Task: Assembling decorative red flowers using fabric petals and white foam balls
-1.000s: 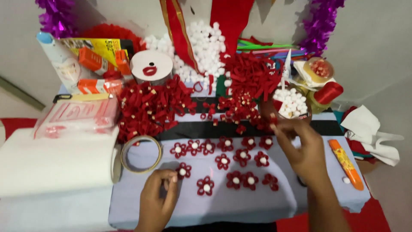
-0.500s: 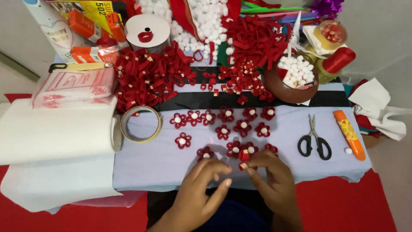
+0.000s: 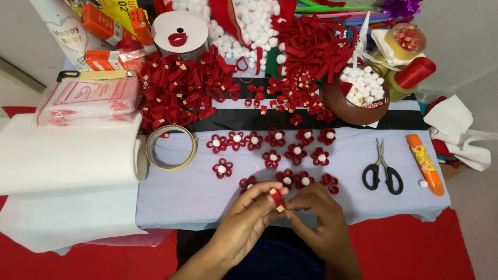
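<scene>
My left hand (image 3: 244, 220) and my right hand (image 3: 319, 218) meet at the near edge of the lilac board (image 3: 176, 199). Together they pinch a small red felt loop (image 3: 277, 198) between the fingertips. Just beyond the fingers lie several finished red felt flowers with white pom-pom centres (image 3: 273, 158), set in rows. One flower (image 3: 222, 168) lies apart to the left.
A tape ring (image 3: 171, 147) and a white roll (image 3: 67, 158) lie at the left. Black scissors (image 3: 383, 171) and an orange glue tube (image 3: 425, 164) lie at the right. Piles of red felt loops (image 3: 181, 85), a brown bowl of pom-poms (image 3: 358, 96) and a red thread spool (image 3: 415, 72) stand behind.
My right hand came back from the far right, leaving the scissors on the board. Both hands drew to the near edge and now hold the felt loop together.
</scene>
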